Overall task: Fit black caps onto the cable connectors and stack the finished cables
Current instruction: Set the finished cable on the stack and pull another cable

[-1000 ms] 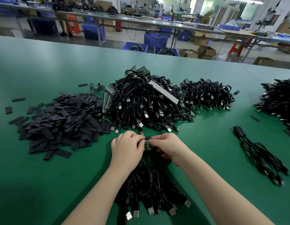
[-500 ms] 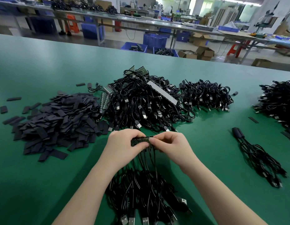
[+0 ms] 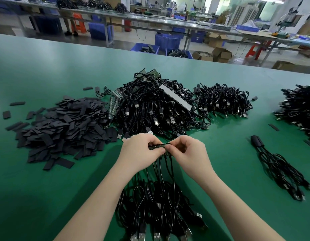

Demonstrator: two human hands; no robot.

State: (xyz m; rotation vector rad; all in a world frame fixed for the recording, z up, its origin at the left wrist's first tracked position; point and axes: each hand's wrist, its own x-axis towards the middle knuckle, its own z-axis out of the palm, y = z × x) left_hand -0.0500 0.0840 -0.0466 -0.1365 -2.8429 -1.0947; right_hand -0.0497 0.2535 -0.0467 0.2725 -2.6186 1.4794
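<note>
Head view showed me both hands raised over the green table (image 3: 46, 70). My left hand (image 3: 138, 152) and right hand (image 3: 189, 152) each pinched one connector strip (image 3: 156, 146), its cables (image 3: 161, 197) hanging below.

Can't really make out the green strip (image 3: 157, 146), mostly buried under fingertips of left hand (image 3: 138, 152) and right hand (image 3: 189, 152). Probably a connector board, too small to tell. Bundle below (image 3: 161, 206) cut off at the bottom edge, plugs chopped. Right-side cable pile (image 3: 300, 108) clipped by the frame. Background benches (image 3: 150, 16) pretty blurry.
</note>
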